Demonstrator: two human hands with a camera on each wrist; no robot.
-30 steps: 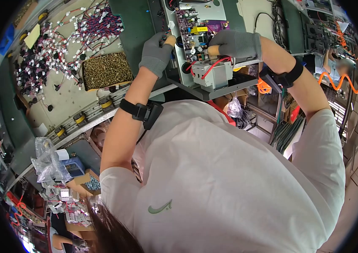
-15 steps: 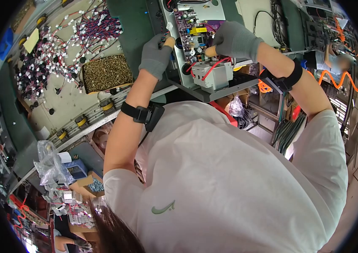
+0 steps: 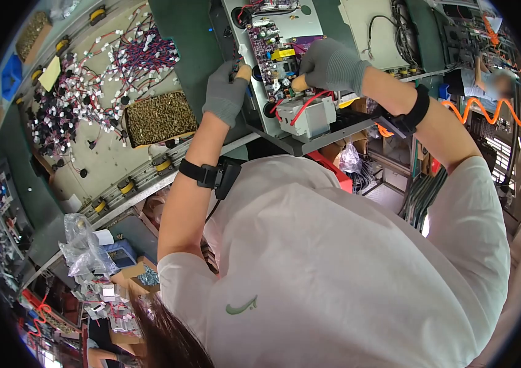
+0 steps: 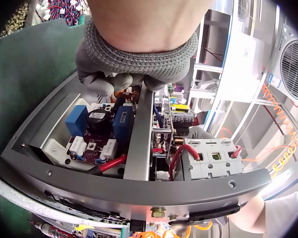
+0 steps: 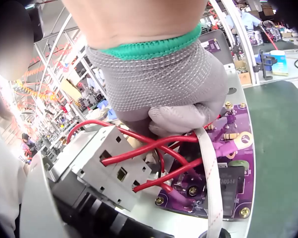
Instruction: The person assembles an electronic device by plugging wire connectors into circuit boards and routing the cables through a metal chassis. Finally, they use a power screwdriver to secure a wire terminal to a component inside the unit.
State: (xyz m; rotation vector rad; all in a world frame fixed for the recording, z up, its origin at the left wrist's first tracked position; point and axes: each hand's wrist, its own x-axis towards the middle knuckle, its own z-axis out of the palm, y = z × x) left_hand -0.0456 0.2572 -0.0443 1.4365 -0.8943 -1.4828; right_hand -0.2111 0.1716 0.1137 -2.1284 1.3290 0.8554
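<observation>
In the head view, both hands wear grey gloves with bare thumb tips and work over an open metal chassis (image 3: 285, 142). My left hand (image 3: 226, 93) has its fingers curled over the upright metal divider (image 4: 139, 139), beside a board with blue blocks (image 4: 123, 124). My right hand (image 3: 335, 66) bends down over the purple circuit board (image 5: 188, 203), its thumb close to the yellow part (image 3: 283, 54). A white sleeve (image 5: 212, 173) runs from under its fingers, next to red wires (image 5: 139, 152) entering a white terminal block (image 5: 107, 163). I cannot tell what the right fingers hold.
Left of the chassis, wire harnesses (image 3: 141, 52) lie spread on the bench. Near them sits a tray of small brass-coloured parts (image 3: 161, 118). A roller rail (image 3: 127, 185) follows the bench's edge. Black cables (image 3: 400, 37) lie at right; an orange coiled hose (image 3: 497, 111) hangs beyond.
My right hand has tilted and shifted slightly left toward the board's middle. The left hand keeps its place at the divider. The head view has moved, so the bench appears lower.
</observation>
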